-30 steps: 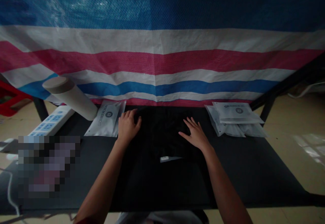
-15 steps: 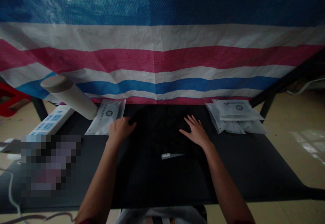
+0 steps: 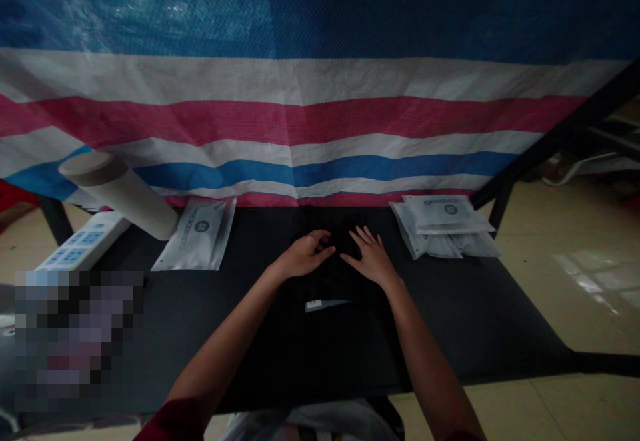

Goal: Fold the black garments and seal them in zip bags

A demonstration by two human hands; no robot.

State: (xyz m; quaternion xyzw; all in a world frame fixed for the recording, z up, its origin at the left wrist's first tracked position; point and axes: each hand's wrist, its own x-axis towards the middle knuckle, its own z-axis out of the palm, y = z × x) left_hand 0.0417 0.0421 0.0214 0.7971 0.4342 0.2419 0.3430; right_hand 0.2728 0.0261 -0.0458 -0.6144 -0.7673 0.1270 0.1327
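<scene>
Fingers (image 3: 320, 235) of the left hand (image 3: 303, 257) are loosely curled, tips down on dark cloth. The shadow makes it impossible to tell whether they pinch a fold or only press on it. The right hand (image 3: 370, 261) lies flat just beside it at 3 o'clock, fingers (image 3: 361, 235) spread and straight, gripping nothing.

Both hands rest on the far end of a black garment (image 3: 325, 281) spread on the black table (image 3: 475, 321). From the fingertips the cloth runs back toward 6 o'clock, to the table's near edge, so its long axis is 12 to 6. The two hands sit almost touching at the midline, neither nearer than the other. A small white tag (image 3: 314, 305) lies on the garment at 6 o'clock from the hands — any print on it is too small to read.

At 9 o'clock lies a flat clear packet (image 3: 197, 237) with a round logo and a line of lettering down its length. At 3 o'clock a stack of like packets (image 3: 445, 224) shows the same logo and a word — too blurred to spell out. A cardboard tube (image 3: 115, 191) and a white power strip (image 3: 80, 247) lie farther toward 9 o'clock. A striped tarp (image 3: 320, 114) hangs at 12.
</scene>
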